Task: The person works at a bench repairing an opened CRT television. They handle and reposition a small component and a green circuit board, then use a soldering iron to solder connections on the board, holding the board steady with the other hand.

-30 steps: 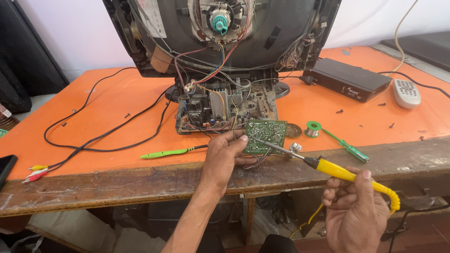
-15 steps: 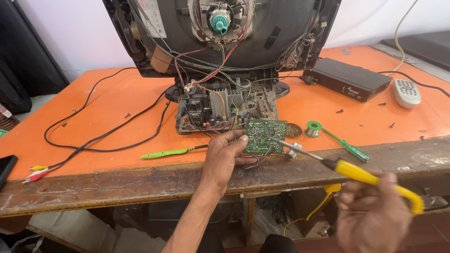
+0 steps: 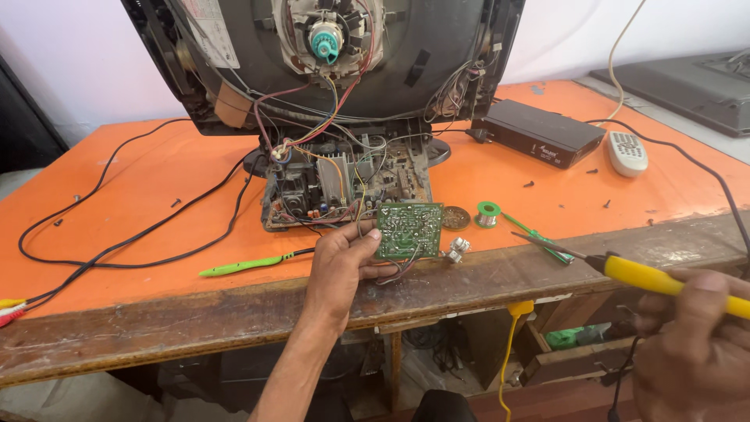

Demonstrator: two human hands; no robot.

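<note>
A pale rectangular label (image 3: 209, 27) sits on the dark TV shell (image 3: 437, 47) at its upper left, standing at the tabletop's (image 3: 141, 195) back edge. The left hand (image 3: 340, 262) pinches a green circuit board (image 3: 408, 230) by its left side, holding it upright over the front edge. The right hand (image 3: 691, 352), fingers wrapped, grips a yellow soldering iron (image 3: 648, 275) off the front right corner, its tip well right of the board, near a green screwdriver (image 3: 539, 234).

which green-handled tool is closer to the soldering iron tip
The short screwdriver right of the solder spool; its handle lies just beside the iron's tip. The long light-green tool lies far off, left of the left hand.
</note>
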